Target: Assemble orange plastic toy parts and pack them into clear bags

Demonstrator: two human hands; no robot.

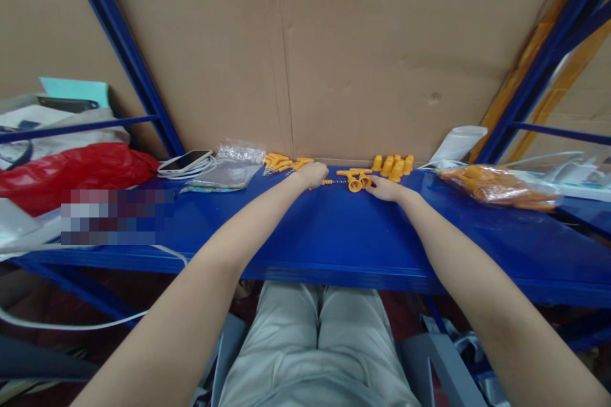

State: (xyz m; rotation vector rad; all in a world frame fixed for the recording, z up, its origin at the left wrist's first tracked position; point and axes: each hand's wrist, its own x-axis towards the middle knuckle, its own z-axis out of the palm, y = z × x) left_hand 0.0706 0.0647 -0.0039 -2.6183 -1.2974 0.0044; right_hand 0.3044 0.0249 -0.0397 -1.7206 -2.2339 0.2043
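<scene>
So, both arms are reaching well forward over the blue worktop (pixel 334 241), coming in from the lower corners and slanting inward, so the two hands end up near each other in the middle. Elbows look slightly bent, forearms low.

The left hand (pixel 314 175) is curled up narrow, knuckles up, palm down. A small yellow piece with a metal spiral (pixel 328 182) sits right by its fingers, spiral pointing towards the other hand, but honestly I can't tell if it's gripped or just lying there.

The right hand (pixel 384 189) comes in from the side, pretty low, fingertips drawn in close against the nearer of two yellow cup-ended pieces (pixel 354 184). Looks like contact, too small to say how firm. Those two are side by side, between the hands, open ends facing the person.

Behind the left hand there's a pile of yellow handles (pixel 279 161), and just beyond the right one a cluster of upright yellow caps (pixel 396 169).
</scene>
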